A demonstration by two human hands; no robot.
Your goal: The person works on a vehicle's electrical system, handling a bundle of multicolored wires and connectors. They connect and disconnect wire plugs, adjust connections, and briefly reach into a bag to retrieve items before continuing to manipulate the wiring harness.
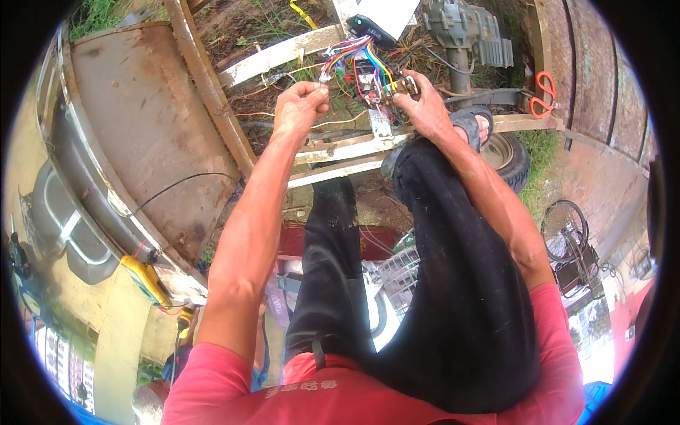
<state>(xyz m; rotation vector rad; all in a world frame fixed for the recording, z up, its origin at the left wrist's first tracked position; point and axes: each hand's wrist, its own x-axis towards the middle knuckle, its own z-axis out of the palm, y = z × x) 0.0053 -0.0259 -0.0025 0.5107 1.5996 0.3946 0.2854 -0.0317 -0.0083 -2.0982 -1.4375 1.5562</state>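
My left hand [304, 109] pinches a white wire connector [323, 77] at the end of a bundle of coloured wires [348, 50]. A black controller box [370, 30], with wires coming out of it, lies at the top of the white metal frame. My right hand [422, 103] holds a terminal block with brass-coloured contacts [401, 87] between thumb and fingers. Blue, yellow and green wires run to that block from the box. More wires and small connectors hang between my hands, too crowded to tell apart.
Metal frame bars [340, 151] cross before my knees. A motor with a finned housing [467, 34] stands top right, near orange-handled scissors [543, 95] on the frame. A yellow multimeter [144, 279] hangs lower left, near another person's head [149, 401]. A wheel [504, 156] lies beside my sandalled foot.
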